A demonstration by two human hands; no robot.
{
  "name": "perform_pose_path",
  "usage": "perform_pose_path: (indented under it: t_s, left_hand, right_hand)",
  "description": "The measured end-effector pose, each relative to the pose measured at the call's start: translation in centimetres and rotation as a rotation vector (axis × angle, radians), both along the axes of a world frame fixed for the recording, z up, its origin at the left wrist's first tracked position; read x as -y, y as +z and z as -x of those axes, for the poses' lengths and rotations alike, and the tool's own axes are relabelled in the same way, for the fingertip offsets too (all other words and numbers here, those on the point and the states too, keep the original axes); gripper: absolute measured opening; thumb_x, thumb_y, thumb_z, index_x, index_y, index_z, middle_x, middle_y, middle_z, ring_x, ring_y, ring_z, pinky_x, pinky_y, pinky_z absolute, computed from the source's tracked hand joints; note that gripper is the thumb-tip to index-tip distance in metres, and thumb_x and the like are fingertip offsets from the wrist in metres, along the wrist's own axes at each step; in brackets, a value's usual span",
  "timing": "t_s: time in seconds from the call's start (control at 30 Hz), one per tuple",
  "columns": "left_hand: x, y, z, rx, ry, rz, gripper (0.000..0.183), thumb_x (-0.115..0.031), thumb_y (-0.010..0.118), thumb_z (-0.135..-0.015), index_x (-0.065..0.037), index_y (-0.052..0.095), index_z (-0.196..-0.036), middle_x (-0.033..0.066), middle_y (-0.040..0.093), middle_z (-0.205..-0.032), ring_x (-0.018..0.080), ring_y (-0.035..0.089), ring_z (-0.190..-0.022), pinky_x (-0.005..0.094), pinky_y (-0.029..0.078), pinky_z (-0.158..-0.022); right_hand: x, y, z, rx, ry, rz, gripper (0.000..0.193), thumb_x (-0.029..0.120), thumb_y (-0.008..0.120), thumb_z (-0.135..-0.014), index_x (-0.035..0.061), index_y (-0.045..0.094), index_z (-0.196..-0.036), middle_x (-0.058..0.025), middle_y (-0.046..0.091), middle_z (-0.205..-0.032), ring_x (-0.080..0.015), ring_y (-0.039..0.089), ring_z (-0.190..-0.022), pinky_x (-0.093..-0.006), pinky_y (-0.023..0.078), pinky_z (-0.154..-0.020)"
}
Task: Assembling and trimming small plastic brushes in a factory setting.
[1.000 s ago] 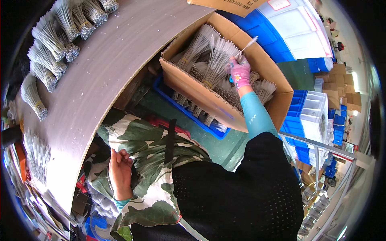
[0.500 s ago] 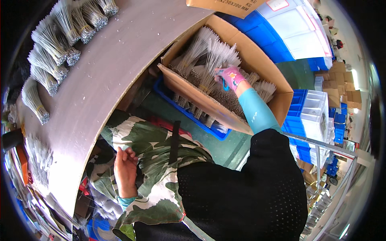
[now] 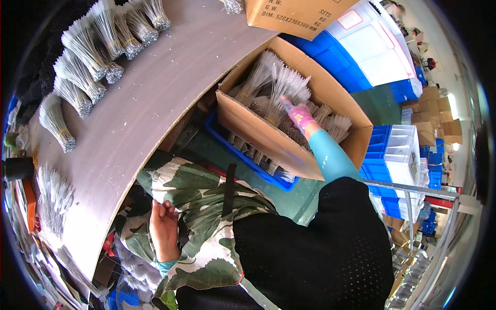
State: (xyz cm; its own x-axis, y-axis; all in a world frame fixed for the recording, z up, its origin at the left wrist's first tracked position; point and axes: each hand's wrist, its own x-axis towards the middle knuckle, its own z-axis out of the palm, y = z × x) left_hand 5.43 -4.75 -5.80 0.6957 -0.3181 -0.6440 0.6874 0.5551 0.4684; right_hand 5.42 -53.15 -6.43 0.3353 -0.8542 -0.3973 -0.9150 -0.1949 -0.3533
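My right hand (image 3: 299,117), in a pink flowered glove, reaches into an open cardboard box (image 3: 268,135). A finger stretches out against a bundle of thin pale strands (image 3: 287,88) that flares at the top. The other fingers are partly hidden, and the bundle does not appear lifted. More bundles (image 3: 338,127) lie in the box beside my wrist. My left hand (image 3: 164,232) is bare and rests over the camouflage-patterned apron (image 3: 206,194), its fingers loosely bent with the thumb apart. Nothing shows in it.
Several banded bundles with silvery ends (image 3: 85,75) lie on the curved table (image 3: 155,98) at left; loose strands (image 3: 54,199) are nearer. A blue tray (image 3: 248,163) sits below the box. Blue and white crates (image 3: 392,155), a metal rail (image 3: 413,189) and another carton (image 3: 299,15) stand around.
The view has shifted, so table and box appear lower and further right. Within the box my right hand has moved slightly left, a finger now extended on the bundle. My left hand stays put.
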Motion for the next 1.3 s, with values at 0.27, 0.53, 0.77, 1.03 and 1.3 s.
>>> perform_pose_path:
  t_s: [0.27, 0.53, 0.77, 1.03, 1.3]
  left_hand:
    - [-0.2, -0.4, -0.1, 0.017, 0.013, 0.055, 0.036, -0.033, 0.049, -0.096, -0.013, 0.043, -0.067, 0.0032, 0.056, -0.087, 0.0136, 0.05, -0.077, 0.0272, 0.042, -0.072]
    - [-0.5, 0.2, -0.5, -0.003, 0.026, 0.041, 0.036, -0.032, 0.051, -0.095, -0.013, 0.043, -0.066, 0.002, 0.055, -0.085, 0.0132, 0.051, -0.077, 0.0266, 0.043, -0.07]
    - [0.0, -0.3, -0.6, 0.008, -0.024, 0.013, 0.036, -0.034, 0.051, -0.095, -0.014, 0.042, -0.067, 0.0023, 0.057, -0.087, 0.0131, 0.051, -0.079, 0.0274, 0.042, -0.072]
    - [-0.2, -0.2, -0.6, -0.014, 0.02, -0.008, 0.036, -0.034, 0.051, -0.095, -0.014, 0.042, -0.066, 0.0033, 0.057, -0.086, 0.0139, 0.051, -0.079, 0.0277, 0.041, -0.072]
    - [0.9, 0.5, -1.6, -0.009, -0.032, -0.043, 0.035, -0.033, 0.051, -0.094, -0.013, 0.043, -0.066, 0.0032, 0.058, -0.085, 0.0141, 0.051, -0.078, 0.0276, 0.04, -0.071]
  right_hand:
    - [1.9, -7.2, -3.3, -0.158, -0.039, -0.083, 0.132, 0.066, 0.069, -0.066, -0.0194, -0.004, -0.135, -0.0292, 0.03, -0.141, -0.0282, 0.032, -0.134, -0.0274, 0.024, -0.109]
    - [-0.7, -1.1, -0.7, 0.425, -0.179, 0.075, 0.091, 0.04, 0.078, -0.068, -0.0168, 0.031, -0.122, -0.0306, 0.051, -0.12, -0.0362, 0.052, -0.112, -0.0364, 0.041, -0.096]
    - [-1.0, -0.9, -1.5, 0.643, -0.25, -0.001, 0.088, 0.043, 0.077, -0.067, -0.0136, 0.037, -0.122, -0.0242, 0.054, -0.117, -0.0321, 0.058, -0.1, -0.0403, 0.05, -0.077]
    - [-3.0, 4.2, 0.1, 0.803, -0.439, -0.348, 0.044, 0.045, 0.067, -0.075, 0.0176, 0.062, -0.11, -0.0011, 0.063, -0.102, -0.0169, 0.061, -0.081, -0.0358, 0.05, -0.06]
    - [3.1, 4.8, 6.7, 1.135, -0.237, -1.331, 0.045, 0.043, 0.049, -0.086, 0.0034, 0.056, -0.105, -0.0191, 0.059, -0.09, -0.0192, 0.052, -0.053, -0.0274, 0.037, -0.037]
